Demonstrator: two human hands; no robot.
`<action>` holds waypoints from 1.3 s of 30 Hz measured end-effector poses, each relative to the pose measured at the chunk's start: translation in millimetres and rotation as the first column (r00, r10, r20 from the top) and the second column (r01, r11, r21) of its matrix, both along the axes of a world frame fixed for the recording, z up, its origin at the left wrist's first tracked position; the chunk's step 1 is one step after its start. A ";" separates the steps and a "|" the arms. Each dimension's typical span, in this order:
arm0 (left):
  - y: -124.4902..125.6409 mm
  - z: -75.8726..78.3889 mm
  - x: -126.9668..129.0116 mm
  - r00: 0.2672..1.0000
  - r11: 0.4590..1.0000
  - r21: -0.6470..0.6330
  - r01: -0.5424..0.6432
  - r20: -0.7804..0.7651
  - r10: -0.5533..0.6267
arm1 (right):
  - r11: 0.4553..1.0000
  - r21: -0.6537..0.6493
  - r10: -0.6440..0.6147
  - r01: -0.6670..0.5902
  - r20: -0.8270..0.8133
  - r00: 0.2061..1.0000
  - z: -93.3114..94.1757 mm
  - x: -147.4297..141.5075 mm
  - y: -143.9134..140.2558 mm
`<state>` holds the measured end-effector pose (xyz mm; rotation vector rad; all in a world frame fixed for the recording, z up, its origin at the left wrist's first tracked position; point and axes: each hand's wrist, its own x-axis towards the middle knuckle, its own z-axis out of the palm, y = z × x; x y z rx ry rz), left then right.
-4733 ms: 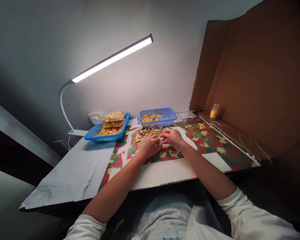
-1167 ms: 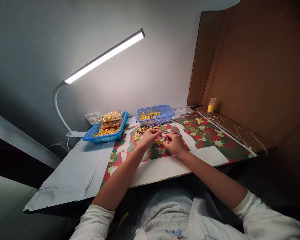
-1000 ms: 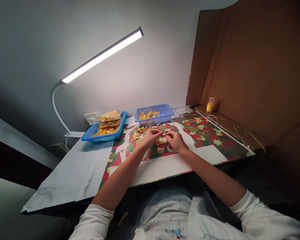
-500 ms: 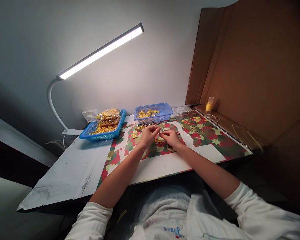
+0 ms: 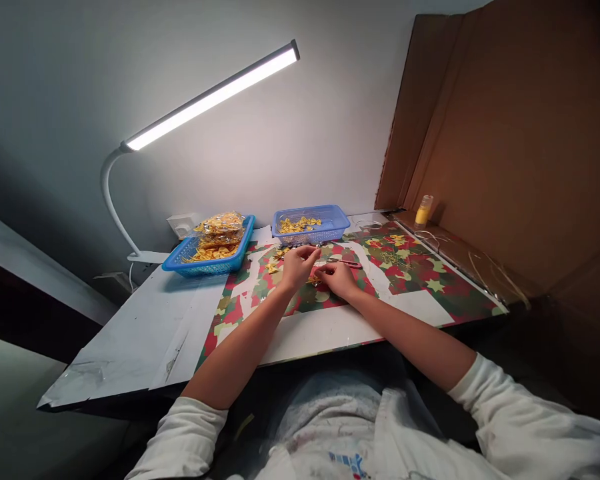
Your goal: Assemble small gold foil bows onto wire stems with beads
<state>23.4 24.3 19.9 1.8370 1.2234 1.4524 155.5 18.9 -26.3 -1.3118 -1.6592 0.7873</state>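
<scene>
Head view, looking down at the bench (image 5: 130,333). Both hands are working close together over the patterned wrapping paper (image 5: 415,273) that is covering the bench's right part.

Left hand (image 5: 296,264): fingers are pinching closed at something small near the fingertips; too small to say exactly what, probably one of the little gold bows (image 5: 314,280).

Right hand (image 5: 336,277): fingers are curling down, tips pressing or pinching at the same spot. The gold piece is lying between the two grips, just beside the right fingertips and slightly nearer the body than the left ones. Whether each grip is fully closing on it I cannot tell.

Handling, as a judgement: the bows are looking very light, thin and soft, foil- or ribbon-like, easy to crush and liable to slide on the glossy paper. Taking one by its knotted middle with fingertip pads seems safest; the loops would be deforming under any squeeze.

Around the grips: a few loose gold pieces (image 5: 271,267) are lying just beyond the left hand. Further beyond, the small blue basket (image 5: 330,233) is holding more gold bows. Beyond and to the left, the larger blue basket (image 5: 190,263) is carrying clear packets of them. A lamp (image 5: 210,100) is shining overhead; a yellow bottle (image 5: 423,211) is standing well off to the right by the cardboard wall (image 5: 505,147).
</scene>
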 end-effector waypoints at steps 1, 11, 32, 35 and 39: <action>0.4 0.0 -0.3 1.000 1.000 0.000 -0.006 0.007 0.006 | 1.000 -0.014 0.005 -0.005 0.012 1.000 0.3 0.0 -0.2; 5.0 1.6 -6.0 0.997 0.999 0.005 -0.053 0.050 0.052 | 0.995 -0.092 0.054 -0.038 0.177 0.983 12.6 0.2 -8.3; 29.6 1.0 -43.0 0.980 0.973 -0.111 -0.200 -0.027 0.198 | 0.995 -0.088 -0.022 0.054 0.325 0.946 18.9 -6.3 -17.0; 24.8 -5.6 -50.5 0.856 0.925 -0.091 -0.369 -0.420 0.301 | 0.993 -0.098 -0.028 0.065 0.337 0.941 19.0 -7.1 -16.8; 14.3 -6.2 -53.2 0.750 0.942 0.144 -0.304 -0.574 0.330 | 0.995 -0.085 -0.023 0.055 0.341 0.940 19.3 -7.0 -16.8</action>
